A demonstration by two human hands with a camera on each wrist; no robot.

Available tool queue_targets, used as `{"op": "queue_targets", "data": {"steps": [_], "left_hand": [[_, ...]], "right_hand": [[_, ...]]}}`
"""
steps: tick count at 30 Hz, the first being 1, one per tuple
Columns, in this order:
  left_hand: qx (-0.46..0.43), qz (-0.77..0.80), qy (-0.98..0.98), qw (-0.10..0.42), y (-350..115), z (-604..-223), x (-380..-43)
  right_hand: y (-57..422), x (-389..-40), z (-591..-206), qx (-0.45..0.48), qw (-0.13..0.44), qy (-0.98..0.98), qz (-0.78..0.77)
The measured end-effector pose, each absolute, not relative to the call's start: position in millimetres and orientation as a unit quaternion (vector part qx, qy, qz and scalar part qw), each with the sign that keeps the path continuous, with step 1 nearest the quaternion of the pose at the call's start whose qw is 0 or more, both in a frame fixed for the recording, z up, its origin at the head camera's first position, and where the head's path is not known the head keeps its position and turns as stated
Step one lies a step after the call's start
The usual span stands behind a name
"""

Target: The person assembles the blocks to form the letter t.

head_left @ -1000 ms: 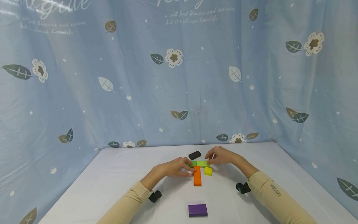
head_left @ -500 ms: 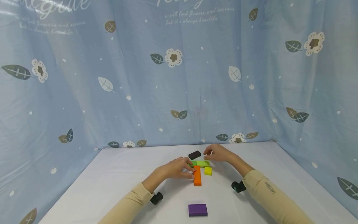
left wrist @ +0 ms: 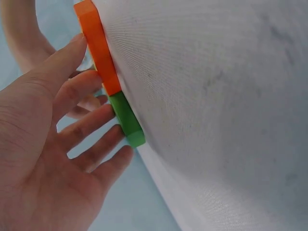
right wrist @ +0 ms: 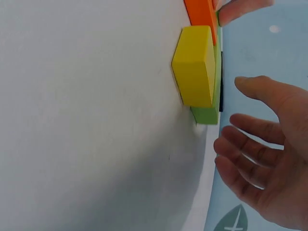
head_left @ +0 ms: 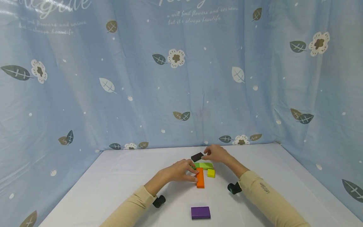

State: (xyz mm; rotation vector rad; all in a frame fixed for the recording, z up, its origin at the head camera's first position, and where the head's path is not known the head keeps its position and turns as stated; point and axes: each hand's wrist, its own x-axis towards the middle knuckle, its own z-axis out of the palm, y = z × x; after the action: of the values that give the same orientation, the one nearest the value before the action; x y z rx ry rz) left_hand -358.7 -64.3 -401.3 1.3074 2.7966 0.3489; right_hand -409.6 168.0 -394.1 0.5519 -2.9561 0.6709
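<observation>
My left hand has its thumb and index finger against the left side of an orange block, which points toward me. In the left wrist view, its other fingers reach along a dark green block, lightly bent and spread. A light green block lies end to end with the dark green one, forming a bar at the far end of the orange. A small yellow block sits in front of the light green one. Beyond the bar lies a black block; my right hand hovers at its right end, thumb and fingers parted.
A purple block lies near me on the white-covered table. Behind the table hangs a blue curtain with leaf and flower prints. Dark wrist cameras hang beneath both sleeves.
My right hand has moved left and away from me, from beside the light green block to the black block's right end. My left hand and the blocks stay nearly in place.
</observation>
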Motion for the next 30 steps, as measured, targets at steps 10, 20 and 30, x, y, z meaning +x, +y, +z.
{"op": "queue_targets", "data": {"steps": [10, 20, 30], "left_hand": [[0.43, 0.125, 0.894, 0.012, -65.1, -402.8, -358.3], [0.429, 0.125, 0.895, 0.009, -65.4, -401.8, -357.3], [0.429, 0.122, 0.895, 0.007, -65.4, -403.5, -357.9]], "right_hand": [[154.2, -413.8, -402.3, 0.118, 0.022, -0.968, 0.222], [140.0, -413.1, -403.2, 0.08, 0.022, -0.972, 0.221], [132.8, -413.2, -408.1, 0.064, 0.02, -0.972, 0.227]]}}
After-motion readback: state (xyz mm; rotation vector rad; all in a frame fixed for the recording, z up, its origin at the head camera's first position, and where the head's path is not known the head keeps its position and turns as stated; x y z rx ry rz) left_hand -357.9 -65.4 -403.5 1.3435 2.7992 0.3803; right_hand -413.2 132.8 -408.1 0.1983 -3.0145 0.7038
